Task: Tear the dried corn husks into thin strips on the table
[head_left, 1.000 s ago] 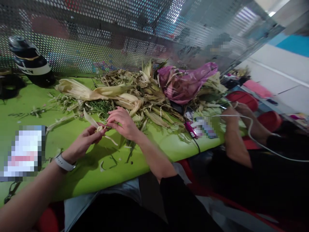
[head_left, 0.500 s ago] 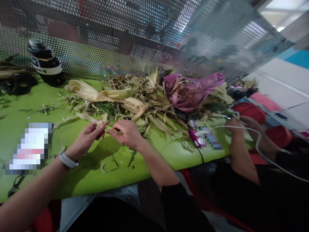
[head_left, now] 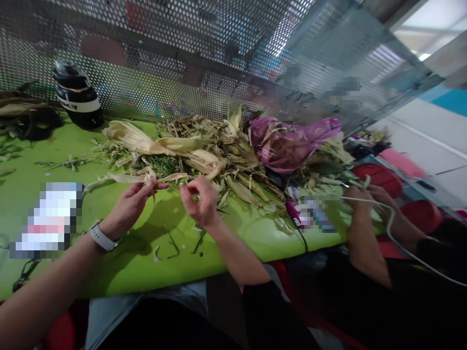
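My left hand (head_left: 133,201), with a white watch band (head_left: 103,236) on the wrist, pinches a knotted pale corn husk strip (head_left: 126,178) between thumb and fingers. From the knot, one end sticks out to the left and another runs right, toward my other hand. My right hand (head_left: 200,201) is closed in a pinch, thumb and forefinger tips meeting close to that right-hand end. What lies between those tips is too small to make out. Just beyond both hands spreads a heap of dried corn husks (head_left: 207,158), with green sprigs (head_left: 163,165) among them.
A dark bottle (head_left: 78,99) stands at the back left, before a perforated metal panel (head_left: 153,53). A blurred-out phone (head_left: 49,218) lies left on the green table (head_left: 146,272). A purple plastic bag (head_left: 292,143) rests right. Another person's hands (head_left: 361,197) work beside a white cable (head_left: 390,214).
My right hand has moved right and slightly up, away from my left hand, its fingers curled into a ring. The left hand has shifted slightly left, keeping the husk strip.
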Action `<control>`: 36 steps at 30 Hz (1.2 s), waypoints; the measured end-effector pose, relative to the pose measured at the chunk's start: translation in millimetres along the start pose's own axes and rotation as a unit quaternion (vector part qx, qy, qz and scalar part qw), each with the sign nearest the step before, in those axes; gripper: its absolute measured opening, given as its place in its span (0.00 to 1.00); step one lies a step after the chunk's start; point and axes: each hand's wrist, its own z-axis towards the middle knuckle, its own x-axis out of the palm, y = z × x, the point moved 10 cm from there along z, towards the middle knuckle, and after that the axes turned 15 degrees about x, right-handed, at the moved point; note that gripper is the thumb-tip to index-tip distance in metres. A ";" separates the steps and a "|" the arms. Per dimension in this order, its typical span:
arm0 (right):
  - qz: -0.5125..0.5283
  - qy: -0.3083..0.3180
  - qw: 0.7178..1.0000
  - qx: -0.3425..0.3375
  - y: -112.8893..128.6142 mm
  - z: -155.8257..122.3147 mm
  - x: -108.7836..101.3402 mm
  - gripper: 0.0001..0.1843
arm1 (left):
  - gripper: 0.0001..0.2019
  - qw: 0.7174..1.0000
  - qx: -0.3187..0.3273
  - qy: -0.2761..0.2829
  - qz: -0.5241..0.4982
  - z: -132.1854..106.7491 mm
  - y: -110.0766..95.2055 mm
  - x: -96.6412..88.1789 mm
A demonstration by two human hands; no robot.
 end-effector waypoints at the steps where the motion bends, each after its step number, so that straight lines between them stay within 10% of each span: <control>1: 0.001 0.055 0.998 -0.010 3.3 -4.6 15.0 0.16 | 0.12 1.000 0.003 0.003 0.000 -0.9 0.3 2.3; 5: 0.024 0.225 0.974 0.011 7.2 -21.5 62.1 0.12 | 0.15 0.999 0.014 0.035 0.011 -4.3 -1.9 15.3; 17: 0.203 0.515 0.823 0.126 11.8 -44.6 83.7 0.12 | 0.13 0.996 0.034 0.049 0.069 0.6 -12.8 10.4; 20: 0.165 0.463 0.866 0.096 9.0 -36.2 75.8 0.13 | 0.14 0.998 0.007 0.036 0.044 0.3 -5.7 5.5; 24: 0.083 0.188 0.977 0.060 -1.9 -1.6 27.5 0.16 | 0.13 0.998 -0.053 0.012 0.017 -3.9 10.2 -4.7; 27: -0.049 0.047 0.998 0.015 -0.6 6.0 3.1 0.17 | 0.13 0.998 -0.035 0.027 0.033 -4.0 9.1 -3.5; 30: -0.113 0.052 0.992 -0.034 5.9 4.7 7.9 0.18 | 0.14 0.995 -0.009 0.052 0.084 -2.9 4.1 1.4; 36: -0.012 0.285 0.958 0.034 -4.5 -7.8 48.9 0.20 | 0.14 0.982 0.003 0.072 0.173 0.4 -5.0 5.4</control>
